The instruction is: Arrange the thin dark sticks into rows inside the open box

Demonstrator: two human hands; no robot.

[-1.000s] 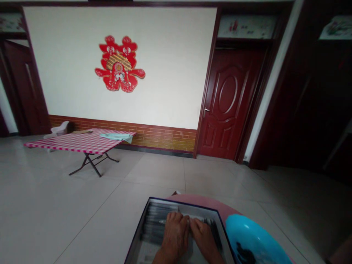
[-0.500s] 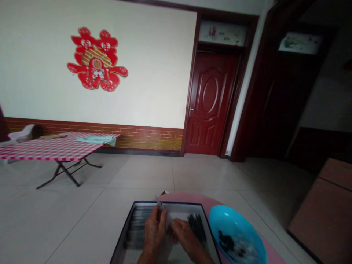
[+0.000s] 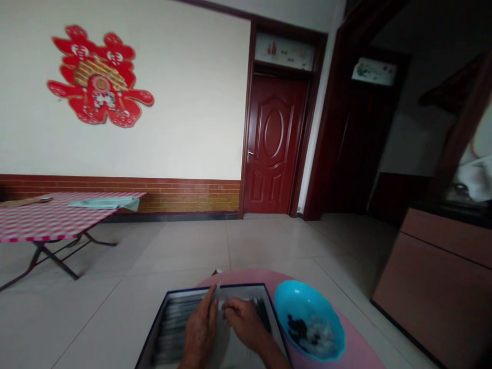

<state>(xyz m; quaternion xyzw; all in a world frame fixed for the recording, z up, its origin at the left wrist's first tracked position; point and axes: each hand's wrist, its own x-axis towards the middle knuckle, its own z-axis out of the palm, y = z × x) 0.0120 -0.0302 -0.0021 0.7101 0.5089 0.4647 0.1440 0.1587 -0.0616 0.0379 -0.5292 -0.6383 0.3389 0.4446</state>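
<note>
- Compared with half a second ago, my view sits further right: the wall ornament and tray lie further left in it, and the stick no longer juts as far above the left hand.
- The red ornament (image 3: 100, 84) on the wall looks shaped like the double-happiness character; its pale upper marks are too small for me to read.
- Below, a round pink table (image 3: 355, 348) bears a shallow, dark-rimmed tray (image 3: 232, 353).
- Beside the tray, a blue plastic bowl (image 3: 295, 292) holds black pieces (image 3: 295, 328) and clear pieces (image 3: 322, 339).
- Over the tray, the left hand (image 3: 202, 325) has its fingers nearly straight, with the stick at their tips; the right hand (image 3: 244, 320) pinches its fingertips together, on what I cannot tell.
- In the tray, dark thin rods (image 3: 172, 328) blur at left.
- The slim translucent stick (image 3: 218, 290) I judge light, stiff and slippery; I'd pinch it mid-length, gently.
- I can read no brand or label on bowl, tray or stick.
</note>
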